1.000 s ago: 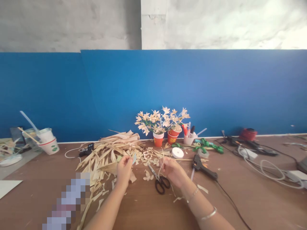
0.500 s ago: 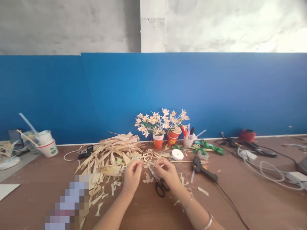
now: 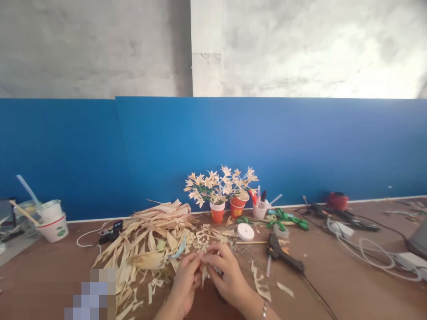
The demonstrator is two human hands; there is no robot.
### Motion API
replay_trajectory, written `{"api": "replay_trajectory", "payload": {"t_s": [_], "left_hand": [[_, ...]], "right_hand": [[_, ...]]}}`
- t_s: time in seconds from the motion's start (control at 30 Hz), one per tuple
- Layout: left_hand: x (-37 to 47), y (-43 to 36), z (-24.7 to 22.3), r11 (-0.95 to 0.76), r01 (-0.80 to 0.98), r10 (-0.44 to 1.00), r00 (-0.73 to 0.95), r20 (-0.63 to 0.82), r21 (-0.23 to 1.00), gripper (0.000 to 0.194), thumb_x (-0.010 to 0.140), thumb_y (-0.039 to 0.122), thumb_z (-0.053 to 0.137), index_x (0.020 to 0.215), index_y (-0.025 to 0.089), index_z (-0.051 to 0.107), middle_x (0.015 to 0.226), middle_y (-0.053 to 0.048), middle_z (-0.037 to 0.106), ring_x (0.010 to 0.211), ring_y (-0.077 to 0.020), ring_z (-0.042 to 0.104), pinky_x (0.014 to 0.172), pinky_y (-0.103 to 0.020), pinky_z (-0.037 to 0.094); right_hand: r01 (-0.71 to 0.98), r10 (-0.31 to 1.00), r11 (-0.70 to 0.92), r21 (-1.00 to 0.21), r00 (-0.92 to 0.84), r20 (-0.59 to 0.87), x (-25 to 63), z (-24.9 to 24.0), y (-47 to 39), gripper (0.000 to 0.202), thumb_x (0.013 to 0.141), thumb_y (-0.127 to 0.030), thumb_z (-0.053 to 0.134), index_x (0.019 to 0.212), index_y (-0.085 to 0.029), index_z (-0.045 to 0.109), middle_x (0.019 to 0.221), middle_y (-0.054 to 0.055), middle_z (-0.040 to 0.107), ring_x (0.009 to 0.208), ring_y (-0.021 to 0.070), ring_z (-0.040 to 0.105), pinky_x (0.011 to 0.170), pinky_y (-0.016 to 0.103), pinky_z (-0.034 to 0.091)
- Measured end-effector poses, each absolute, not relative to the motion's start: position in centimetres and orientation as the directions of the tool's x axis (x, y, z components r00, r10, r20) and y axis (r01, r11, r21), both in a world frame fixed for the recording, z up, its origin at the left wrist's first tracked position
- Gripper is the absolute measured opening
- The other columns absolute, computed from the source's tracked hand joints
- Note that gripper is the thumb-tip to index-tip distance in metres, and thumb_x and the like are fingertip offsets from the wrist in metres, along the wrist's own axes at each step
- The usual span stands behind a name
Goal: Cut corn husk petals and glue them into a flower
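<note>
Across the brown desk, from largest to smallest: a heap of dried husk strips lay left of centre, its strips fanning from lower left to upper right; behind it stood paper flowers in red cups; a black glue gun lay to the right, near a white tape roll. At the near edge, the left hand and right hand met, fingertips touching. Between them was a small pale husk piece, its long axis roughly vertical and hanging below the fingers. Both hands' fingers were closed in a pinch on this piece, equally near; the husk heap lay just left of the left hand.
</note>
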State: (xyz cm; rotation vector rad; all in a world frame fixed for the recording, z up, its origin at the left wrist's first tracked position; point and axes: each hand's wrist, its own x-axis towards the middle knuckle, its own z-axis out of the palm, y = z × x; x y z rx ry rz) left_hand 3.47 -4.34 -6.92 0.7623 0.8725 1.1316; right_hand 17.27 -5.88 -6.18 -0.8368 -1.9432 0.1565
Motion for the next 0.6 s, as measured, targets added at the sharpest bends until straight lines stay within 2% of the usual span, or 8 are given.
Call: {"api": "replay_trajectory", "payload": {"t_s": [0.2,0.33,0.4,0.5,0.6], "left_hand": [[3.2,-4.2,-7.2,0.370,-0.530,0.929,0.228,-0.292,0.763,0.047,0.049,0.046,0.082,0.067,0.015,0.052,0.046,0.012,0.034,0.036,0.0014,0.023,0.036,-0.012,0.009],[2.9,-3.9,-7.3,0.417,-0.610,0.909,0.297,-0.294,0.673,0.046,0.048,0.042,0.084,0.066,0.013,0.054,0.048,0.011,0.036,0.036,0.0024,0.023,0.034,-0.011,0.012],[2.8,-3.8,-7.3,0.420,-0.627,0.907,0.308,-0.286,0.657,0.047,0.046,0.040,0.086,0.067,0.012,0.054,0.049,0.011,0.038,0.036,0.0030,0.022,0.033,-0.010,0.011],[2.8,-3.7,-7.4,0.403,-0.577,0.912,0.314,-0.263,0.710,0.045,0.051,0.043,0.083,0.069,0.013,0.055,0.049,0.010,0.039,0.035,0.0027,0.022,0.033,-0.011,0.011],[3.0,-3.5,-8.0,0.313,-0.399,0.934,0.294,-0.203,0.862,0.041,0.060,0.050,0.074,0.067,0.014,0.055,0.046,0.010,0.038,0.035,0.0005,0.022,0.035,-0.014,0.009]], "right_hand": [[0.528,0.573,0.778,-0.341,-0.373,0.729,17.2,-6.1,-6.1,0.036,0.082,-0.006,0.051,0.107,-0.028,0.062,0.105,0.007,0.054,0.095,0.0196,0.053,0.079,0.034,0.048],[0.537,0.552,0.787,-0.302,-0.395,0.735,17.3,-6.0,-6.1,0.043,0.080,-0.001,0.048,0.109,-0.029,0.061,0.113,0.008,0.051,0.099,0.0209,0.051,0.081,0.037,0.047],[0.541,0.560,0.784,-0.305,-0.404,0.723,17.3,-5.9,-6.1,0.037,0.081,-0.004,0.050,0.106,-0.029,0.062,0.112,0.007,0.052,0.099,0.0211,0.051,0.082,0.037,0.046],[0.527,0.592,0.771,-0.358,-0.388,0.706,17.3,-5.7,-6.2,0.025,0.084,-0.009,0.052,0.098,-0.026,0.063,0.106,0.007,0.054,0.095,0.0199,0.052,0.080,0.034,0.046],[0.522,0.624,0.751,-0.404,-0.364,0.691,17.3,-5.8,-6.3,0.021,0.086,-0.010,0.048,0.096,-0.024,0.061,0.105,0.007,0.056,0.096,0.0195,0.052,0.082,0.034,0.046]]}}
